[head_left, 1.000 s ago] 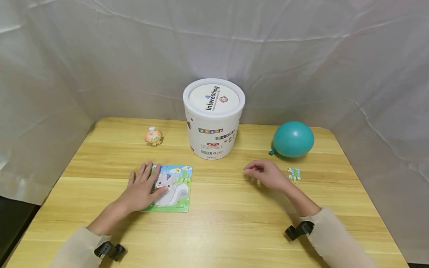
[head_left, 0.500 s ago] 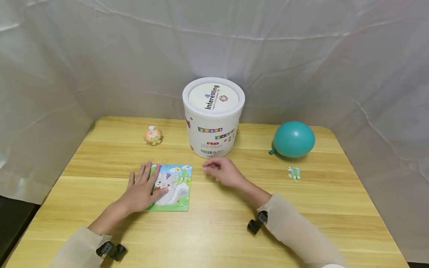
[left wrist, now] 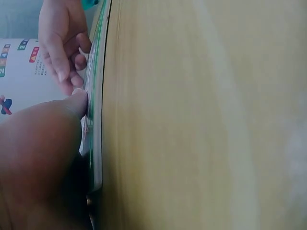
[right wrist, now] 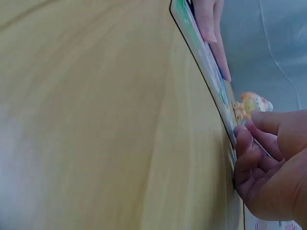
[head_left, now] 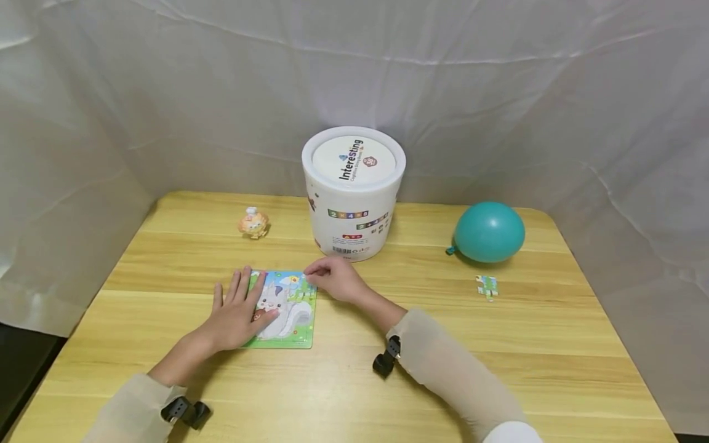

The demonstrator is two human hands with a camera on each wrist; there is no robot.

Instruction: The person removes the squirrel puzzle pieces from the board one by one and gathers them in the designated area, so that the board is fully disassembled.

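"Where is my left hand?"

"Flat, fingers spread, over the left edge of the animal puzzle. That lies left of the table's middle, nearly square, without a long axis."

"And my right hand?"

"At the puzzle's far right corner, your fingers bent; I can't tell whether they pinch anything. Loose pieces lie toward the table's right edge."

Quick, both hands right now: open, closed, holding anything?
Left hand: open, fingers spread, resting on the squirrel puzzle.
Right hand: fingers curled at the puzzle's far right corner; cannot tell whether they pinch anything.
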